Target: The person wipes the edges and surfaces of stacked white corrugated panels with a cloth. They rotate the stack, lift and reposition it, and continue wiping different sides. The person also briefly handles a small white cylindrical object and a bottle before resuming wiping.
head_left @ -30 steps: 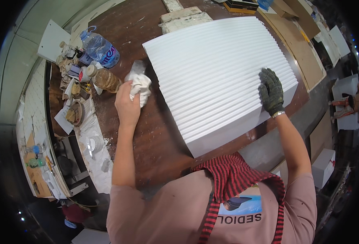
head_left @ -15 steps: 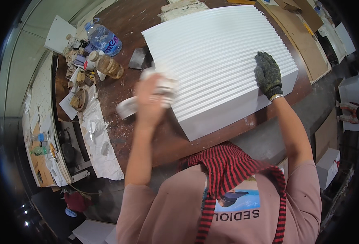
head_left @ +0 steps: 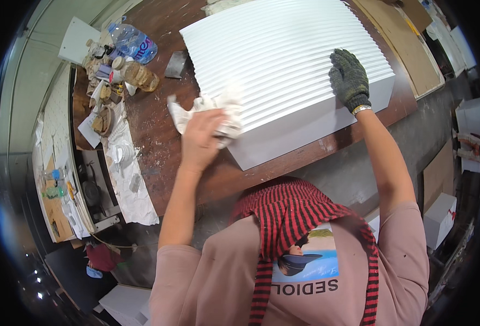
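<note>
A large white panel block with a ribbed top (head_left: 283, 60) lies on the brown table (head_left: 164, 179). My bare left hand (head_left: 202, 136) is closed on a crumpled white cloth (head_left: 226, 114), pressed against the block's left edge near its front corner. My right hand (head_left: 350, 80), in a dark knitted glove, rests on the ribbed top near the right front edge, its fingers stretched out and holding nothing. Part of the cloth is hidden beneath my left hand.
A grey block (head_left: 176, 65) lies left of the ribbed piece. Beyond it stand a clear plastic bottle (head_left: 134, 42) and a jar of yellowish liquid (head_left: 139, 75). A dusty white sheet (head_left: 134, 185) hangs over the table's left edge. Cardboard (head_left: 400, 49) lies at the far right.
My left hand has moved slightly right with the cloth, which now bunches against the block's edge. My gloved right hand stays on the ribbed top. The whole view has shifted a little.
</note>
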The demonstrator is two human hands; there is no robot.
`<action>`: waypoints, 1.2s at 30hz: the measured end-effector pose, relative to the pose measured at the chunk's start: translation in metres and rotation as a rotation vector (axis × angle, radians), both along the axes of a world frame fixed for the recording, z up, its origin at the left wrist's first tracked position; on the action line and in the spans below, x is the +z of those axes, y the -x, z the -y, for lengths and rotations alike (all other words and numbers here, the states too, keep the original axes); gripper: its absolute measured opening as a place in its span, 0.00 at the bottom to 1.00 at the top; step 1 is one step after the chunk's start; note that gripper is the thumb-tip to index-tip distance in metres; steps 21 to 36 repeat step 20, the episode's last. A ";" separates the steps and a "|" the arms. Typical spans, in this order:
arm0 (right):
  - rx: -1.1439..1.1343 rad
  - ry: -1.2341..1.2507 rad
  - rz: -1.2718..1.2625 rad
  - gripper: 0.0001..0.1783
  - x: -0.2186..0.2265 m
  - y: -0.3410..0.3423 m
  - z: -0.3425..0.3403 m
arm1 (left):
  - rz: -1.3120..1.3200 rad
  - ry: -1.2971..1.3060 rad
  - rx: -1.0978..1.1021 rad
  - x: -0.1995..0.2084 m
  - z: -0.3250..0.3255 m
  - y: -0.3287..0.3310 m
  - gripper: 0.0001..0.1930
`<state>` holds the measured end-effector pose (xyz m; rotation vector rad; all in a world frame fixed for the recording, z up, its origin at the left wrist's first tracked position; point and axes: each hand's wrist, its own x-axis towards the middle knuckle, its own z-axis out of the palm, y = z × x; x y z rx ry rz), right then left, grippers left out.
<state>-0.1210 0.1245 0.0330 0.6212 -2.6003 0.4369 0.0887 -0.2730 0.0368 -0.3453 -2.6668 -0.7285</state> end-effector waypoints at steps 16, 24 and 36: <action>-0.001 -0.016 0.006 0.19 -0.004 0.000 -0.002 | 0.435 -0.909 0.349 -0.003 -0.004 0.032 0.19; -0.010 -0.019 0.014 0.21 -0.004 0.001 -0.003 | 0.478 -1.036 0.303 -0.003 0.003 0.033 0.16; -0.010 -0.019 0.014 0.21 -0.004 0.001 -0.003 | 0.478 -1.036 0.303 -0.003 0.003 0.033 0.16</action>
